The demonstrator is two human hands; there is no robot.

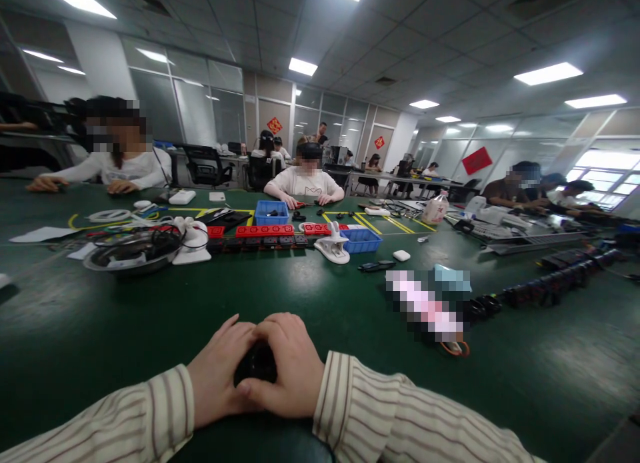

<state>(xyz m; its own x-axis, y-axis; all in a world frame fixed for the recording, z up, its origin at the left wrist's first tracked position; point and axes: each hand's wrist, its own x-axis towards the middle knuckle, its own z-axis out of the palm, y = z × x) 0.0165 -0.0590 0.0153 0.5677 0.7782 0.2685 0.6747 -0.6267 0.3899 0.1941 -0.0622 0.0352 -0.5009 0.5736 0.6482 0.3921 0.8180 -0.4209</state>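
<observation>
Both my hands meet around a small black rounded object (259, 362) low in the middle of the head view, close to me above the green table. My left hand (220, 370) wraps its left side, fingers curled over the top. From the right, my right hand (293, 366) closes over it, with the thumb lying across the front. The fingers of the two hands touch at the top. Only the object's dark face shows between them, so its kind cannot be made out. Striped cream sleeves cover both forearms.
On the green table (175, 310) stand a metal bowl (135, 266) with cables, red sockets (265, 230), blue bins (361, 242), a white clip stand (333, 246) and a plastic bottle (436, 208). A blurred pink item (425, 306) lies to the right. Several people sit around.
</observation>
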